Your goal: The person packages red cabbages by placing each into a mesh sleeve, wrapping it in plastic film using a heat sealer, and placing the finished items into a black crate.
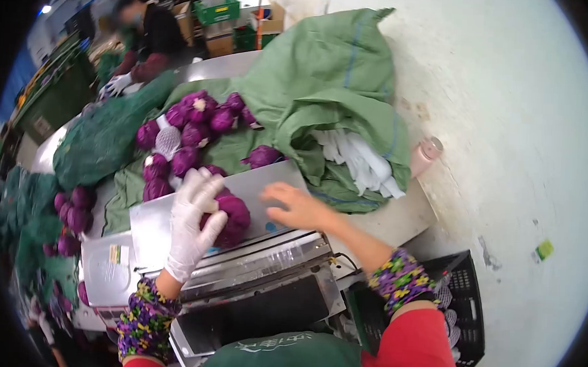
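Note:
My left hand [195,221], in a thin white glove, is closed against the left side of a purple cabbage [235,220] over the metal plate of the machine. Bare and with its fingers apart, my right hand [294,207] hovers to the right of that cabbage, not touching it. Behind the metal plate [282,178] lies a single cabbage [263,156]. More purple cabbages [195,134] are heaped on green cloth at the back left, with a white mesh-wrapped item [168,142] among them.
A green sack [320,65] holding white material [355,157] stands behind. A pink bottle [426,156] is by the wall. At the lower right is a black crate [468,305]. Green net sacks [103,140] lie left; another person [155,33] is at the back left.

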Demonstrator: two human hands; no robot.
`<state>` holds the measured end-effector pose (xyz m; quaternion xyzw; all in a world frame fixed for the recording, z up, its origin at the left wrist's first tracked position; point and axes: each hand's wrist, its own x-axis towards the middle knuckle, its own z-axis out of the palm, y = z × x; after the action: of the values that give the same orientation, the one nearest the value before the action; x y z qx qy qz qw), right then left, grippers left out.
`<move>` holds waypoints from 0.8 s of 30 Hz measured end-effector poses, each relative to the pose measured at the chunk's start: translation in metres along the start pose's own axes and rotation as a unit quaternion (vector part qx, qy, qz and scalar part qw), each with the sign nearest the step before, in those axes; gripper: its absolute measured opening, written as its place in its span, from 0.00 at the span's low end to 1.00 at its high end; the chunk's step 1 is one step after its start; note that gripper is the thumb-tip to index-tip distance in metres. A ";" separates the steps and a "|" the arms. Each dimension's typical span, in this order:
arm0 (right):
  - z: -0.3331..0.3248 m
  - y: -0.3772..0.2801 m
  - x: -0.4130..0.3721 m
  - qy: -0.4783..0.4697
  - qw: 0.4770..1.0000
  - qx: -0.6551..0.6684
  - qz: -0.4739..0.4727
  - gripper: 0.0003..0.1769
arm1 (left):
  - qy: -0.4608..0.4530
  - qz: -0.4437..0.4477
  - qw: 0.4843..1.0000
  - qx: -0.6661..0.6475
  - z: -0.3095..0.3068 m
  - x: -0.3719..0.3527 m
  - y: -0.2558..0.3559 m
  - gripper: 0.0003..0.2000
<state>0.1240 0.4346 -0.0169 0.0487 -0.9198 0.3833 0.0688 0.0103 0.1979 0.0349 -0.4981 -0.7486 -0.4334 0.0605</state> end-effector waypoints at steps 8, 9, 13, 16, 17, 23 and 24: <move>-0.106 0.245 -0.066 0.277 0.802 -0.474 0.233 0.12 | -0.007 0.024 0.969 0.244 0.043 -0.008 0.006 0.17; -0.108 0.265 -0.068 0.335 0.738 -0.517 0.273 0.12 | -0.005 0.026 0.969 0.248 0.044 -0.008 0.007 0.17; -0.101 0.224 -0.054 0.318 0.771 -0.480 0.270 0.13 | -0.041 0.023 0.974 0.221 0.034 -0.005 0.012 0.19; -0.104 0.089 -0.050 0.197 0.909 -0.261 0.257 0.15 | 0.075 -0.035 0.996 0.024 0.031 -0.009 0.015 0.16; -0.102 0.059 -0.054 0.173 0.936 -0.202 0.233 0.15 | 0.092 -0.055 0.994 0.021 0.025 -0.009 0.027 0.16; -0.049 -0.090 -0.094 -0.037 0.998 0.007 0.041 0.14 | 0.042 -0.286 0.849 -0.442 0.041 -0.026 0.098 0.18; -0.046 -0.103 -0.096 -0.113 0.990 0.047 0.072 0.14 | 0.037 -0.315 0.821 -0.475 0.042 -0.037 0.095 0.15</move>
<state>0.2377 0.3987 0.0711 0.0284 -0.9036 0.4223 -0.0660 0.1189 0.2144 0.0462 -0.1857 -0.5638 -0.7483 -0.2960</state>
